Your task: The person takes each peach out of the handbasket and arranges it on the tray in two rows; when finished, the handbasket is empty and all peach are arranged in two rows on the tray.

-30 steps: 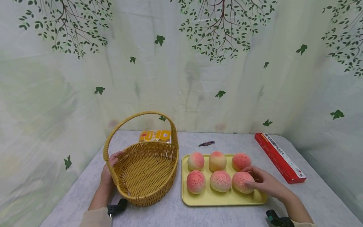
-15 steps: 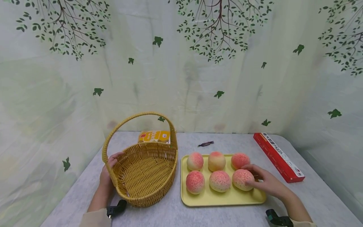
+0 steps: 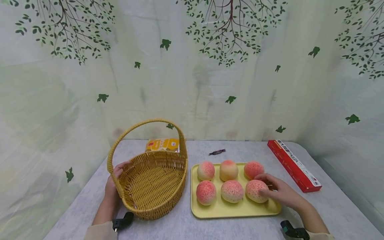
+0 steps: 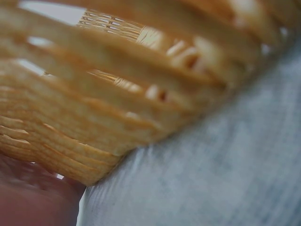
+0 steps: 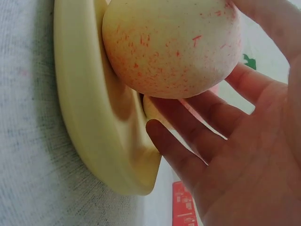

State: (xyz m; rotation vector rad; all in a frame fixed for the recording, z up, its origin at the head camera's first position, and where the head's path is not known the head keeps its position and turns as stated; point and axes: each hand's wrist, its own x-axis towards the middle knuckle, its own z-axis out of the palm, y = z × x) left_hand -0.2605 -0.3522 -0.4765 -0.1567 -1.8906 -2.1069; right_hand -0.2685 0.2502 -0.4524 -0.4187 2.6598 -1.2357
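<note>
On the yellow tray (image 3: pixel 237 212) sit several pink-speckled peaches in two rows. My right hand (image 3: pixel 282 191) holds the front-right peach (image 3: pixel 255 191), thumb on its near side and fingers around its far side. Seen from the right wrist, this peach (image 5: pixel 169 47) is pale with red flecks, close to the tray's floor; whether it touches the tray I cannot tell. My left hand (image 3: pixel 113 181) grips the left side of a wicker basket (image 3: pixel 156 176), partly hidden behind its handle. In the left wrist view the woven wall (image 4: pixel 94 108) fills much of the frame, above the grey tabletop.
A red pasta box (image 3: pixel 295 166) lies at the right of the table. Behind the basket is a yellow-orange packet (image 3: pixel 163 144). One small dark wrapped candy (image 3: pixel 217 152) lies beyond the tray. A leaf-printed curtain (image 3: pixel 195 83) hangs behind the table.
The right hand's fingers have settled slightly around the front-right peach, which has turned or shifted a little. The left hand and basket stay in place; the head view drifts slightly.
</note>
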